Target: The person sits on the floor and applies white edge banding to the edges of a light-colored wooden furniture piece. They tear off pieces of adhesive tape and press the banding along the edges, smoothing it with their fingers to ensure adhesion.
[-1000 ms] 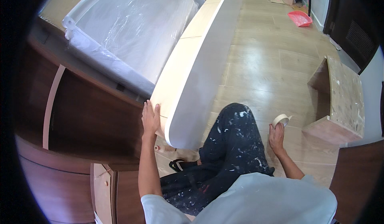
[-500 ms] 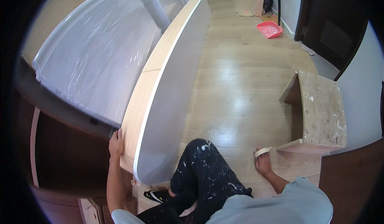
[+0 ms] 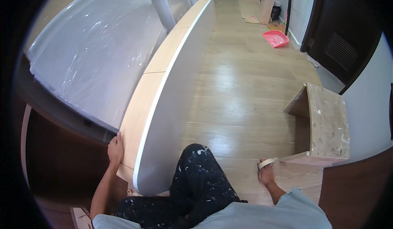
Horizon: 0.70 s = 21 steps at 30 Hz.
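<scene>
A long, low cabinet [image 3: 153, 88] with a wood-toned top face and a white-edged pale side runs away from me along my left. My left hand [image 3: 116, 149] grips the left edge of its wood-toned face near the close end; some fingers are hidden at the edge. Down on the floor at my right, my right hand [image 3: 266, 175] holds a cream roll of masking tape [image 3: 268, 162], with fingertips showing past the ring. Between my hands is my bent knee in paint-spotted black trousers [image 3: 200, 167].
Plastic-wrapped panels [image 3: 98, 53] stand left of the cabinet. A paint-stained wooden box [image 3: 329, 122] sits on the right, beside the wall. Farther off lie a pink dustpan [image 3: 276, 39] and cardboard [image 3: 250, 12], near a dark louvred door [image 3: 339, 37]. Wood-look flooring [image 3: 233, 90] runs between.
My view has shifted slightly. My legs have moved, and the foot in a black slipper has gone out of sight. Both hands keep their holds; the right stays low by the floor.
</scene>
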{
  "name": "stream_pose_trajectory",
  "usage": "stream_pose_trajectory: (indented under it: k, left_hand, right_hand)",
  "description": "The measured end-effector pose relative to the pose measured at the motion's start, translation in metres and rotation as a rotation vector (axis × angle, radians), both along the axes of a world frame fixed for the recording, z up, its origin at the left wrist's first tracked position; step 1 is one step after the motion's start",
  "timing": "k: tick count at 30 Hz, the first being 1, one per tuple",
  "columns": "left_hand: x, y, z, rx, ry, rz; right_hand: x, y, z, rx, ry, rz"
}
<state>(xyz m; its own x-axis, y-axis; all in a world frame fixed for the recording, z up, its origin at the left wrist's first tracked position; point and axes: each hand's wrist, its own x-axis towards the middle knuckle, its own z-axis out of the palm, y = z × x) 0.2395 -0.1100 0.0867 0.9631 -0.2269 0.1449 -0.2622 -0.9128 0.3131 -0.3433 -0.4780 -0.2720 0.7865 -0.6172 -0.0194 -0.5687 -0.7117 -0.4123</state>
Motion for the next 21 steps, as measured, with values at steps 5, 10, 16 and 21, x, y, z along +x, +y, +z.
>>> stream_pose_trajectory:
  k: [5, 10, 16, 21]
  left_hand:
    - [0.001, -0.003, 0.004, 0.039, 0.009, -0.061]
    - [-0.005, -0.002, 0.000, -0.015, 0.030, -0.151]
    - [-0.021, 0.038, -0.015, -0.210, -0.364, -0.492]
    - [-0.028, 0.099, -0.035, -0.453, -0.263, -0.446]
  right_hand:
    - [0.001, -0.002, -0.015, -0.061, 0.016, -0.024]
    - [0.029, 0.015, -0.019, -0.147, -0.103, -0.272]
    - [0.091, 0.044, 0.045, 0.222, -0.416, -0.366]
    - [0.140, 0.105, 0.121, 0.476, -0.648, -0.295]
